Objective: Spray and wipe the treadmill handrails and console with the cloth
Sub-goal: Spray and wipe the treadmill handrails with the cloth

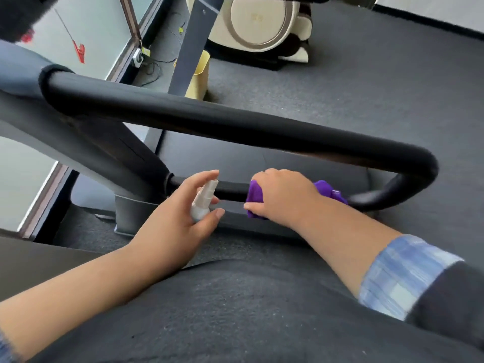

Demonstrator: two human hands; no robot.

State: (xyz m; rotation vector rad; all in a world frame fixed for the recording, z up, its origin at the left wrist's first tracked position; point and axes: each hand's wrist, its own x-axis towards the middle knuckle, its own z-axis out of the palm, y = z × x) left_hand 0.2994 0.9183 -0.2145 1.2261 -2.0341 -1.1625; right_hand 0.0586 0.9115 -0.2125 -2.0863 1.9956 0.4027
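Under the looping handrail (pixel 235 119), right hand (pixel 282 195) clamps purple cloth (pixel 255 199); left hand (pixel 180 213) grips spray bottle (pixel 203 201).

The handrail (pixel 235 121) across the middle of the frame is matte black. The cloth (pixel 255 199) at lower centre is vivid purple, and the spray bottle (pixel 203 201) beside it is white. The sleeve (pixel 400 276) at lower right is blue-and-white plaid under dark fabric. The floor (pixel 366 87) is speckled dark grey. A pale yellow bin (pixel 200 74) sits at upper centre.
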